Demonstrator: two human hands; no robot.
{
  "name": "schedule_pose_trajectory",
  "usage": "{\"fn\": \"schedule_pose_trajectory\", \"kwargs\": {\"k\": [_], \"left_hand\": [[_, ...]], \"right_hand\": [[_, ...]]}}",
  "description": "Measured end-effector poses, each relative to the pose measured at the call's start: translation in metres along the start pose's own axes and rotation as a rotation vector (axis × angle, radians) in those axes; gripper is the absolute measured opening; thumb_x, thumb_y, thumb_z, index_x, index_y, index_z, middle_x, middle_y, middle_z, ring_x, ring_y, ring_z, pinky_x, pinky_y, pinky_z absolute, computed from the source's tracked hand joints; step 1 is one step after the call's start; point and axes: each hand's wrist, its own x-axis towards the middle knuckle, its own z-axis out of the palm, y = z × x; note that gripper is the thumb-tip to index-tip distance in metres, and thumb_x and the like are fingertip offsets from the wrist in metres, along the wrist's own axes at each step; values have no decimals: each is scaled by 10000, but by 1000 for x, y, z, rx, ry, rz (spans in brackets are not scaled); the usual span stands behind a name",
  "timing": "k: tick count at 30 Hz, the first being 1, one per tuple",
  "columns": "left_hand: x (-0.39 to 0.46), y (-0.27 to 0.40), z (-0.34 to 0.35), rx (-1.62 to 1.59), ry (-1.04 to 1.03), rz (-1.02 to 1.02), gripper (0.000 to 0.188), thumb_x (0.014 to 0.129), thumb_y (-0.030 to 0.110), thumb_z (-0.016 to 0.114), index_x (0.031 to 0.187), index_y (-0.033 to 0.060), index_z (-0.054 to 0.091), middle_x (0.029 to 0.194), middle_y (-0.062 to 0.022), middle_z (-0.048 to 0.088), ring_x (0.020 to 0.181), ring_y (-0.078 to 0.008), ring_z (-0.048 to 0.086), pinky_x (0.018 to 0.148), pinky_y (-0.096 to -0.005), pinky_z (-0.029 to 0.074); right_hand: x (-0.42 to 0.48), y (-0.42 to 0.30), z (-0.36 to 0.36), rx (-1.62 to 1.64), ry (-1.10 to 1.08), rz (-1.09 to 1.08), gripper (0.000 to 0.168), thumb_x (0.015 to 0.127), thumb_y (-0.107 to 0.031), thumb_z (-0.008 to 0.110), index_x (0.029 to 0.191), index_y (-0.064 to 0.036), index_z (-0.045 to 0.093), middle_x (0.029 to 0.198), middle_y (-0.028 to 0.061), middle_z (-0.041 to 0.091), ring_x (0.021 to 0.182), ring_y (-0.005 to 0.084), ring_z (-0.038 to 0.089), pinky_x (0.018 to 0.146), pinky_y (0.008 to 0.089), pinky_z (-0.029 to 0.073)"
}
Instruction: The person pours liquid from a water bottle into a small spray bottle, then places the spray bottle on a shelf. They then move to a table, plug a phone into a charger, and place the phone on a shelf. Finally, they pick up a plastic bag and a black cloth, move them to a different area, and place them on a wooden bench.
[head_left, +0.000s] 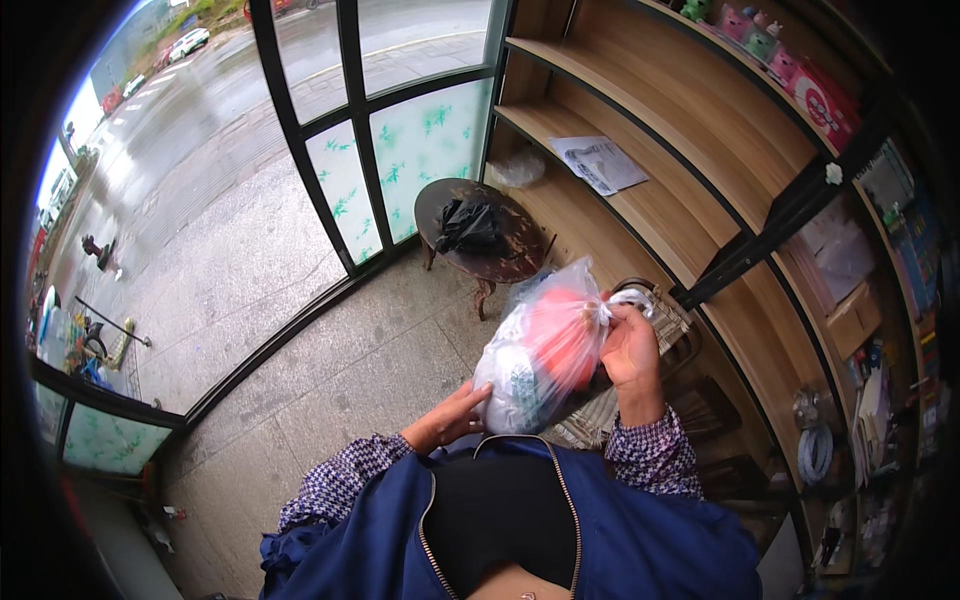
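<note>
Held in front of my body is a full, clear plastic bag (525, 360), gathered at its neck. Something pinkish-red and something white with a green patch show through the film. With the fingers of my right hand (631, 351) I grip the gathered neck, where the white twisted end of the bag sticks out. My left hand (455, 416) rests against the lower left side of the bag, its thumb on the film; the other fingers are partly hidden beneath. The exact contents cannot be made out.
Beyond the bag stands a worn round wooden stool (517, 225) with a crumpled black plastic bag (470, 227) on it. Wooden shelves (675, 172) run along the right, bearing printed papers (598, 163). A woven chair (671, 322) is close by my right hand. Black-framed glass doors (360, 135) face a wet street.
</note>
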Motion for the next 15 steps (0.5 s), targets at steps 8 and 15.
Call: {"fn": "schedule_pose_trajectory", "kwargs": {"k": [8, 15], "left_hand": [[129, 149, -44, -290, 23, 15, 796, 813, 559, 557, 1421, 210, 179, 1429, -108, 286, 1269, -350, 346, 982, -595, 329], [280, 270, -112, -381, -166, -39, 822, 786, 624, 543, 1417, 214, 214, 1438, -91, 288, 1271, -359, 339, 952, -599, 339]], "right_hand": [[195, -27, 74, -62, 104, -19, 209, 809, -5, 488, 1009, 36, 534, 929, 120, 586, 800, 222, 599, 736, 327, 525], [374, -9, 109, -426, 126, -234, 270, 708, 32, 576, 975, -6, 563, 850, 52, 580, 710, 141, 569, 631, 249, 466]]}}
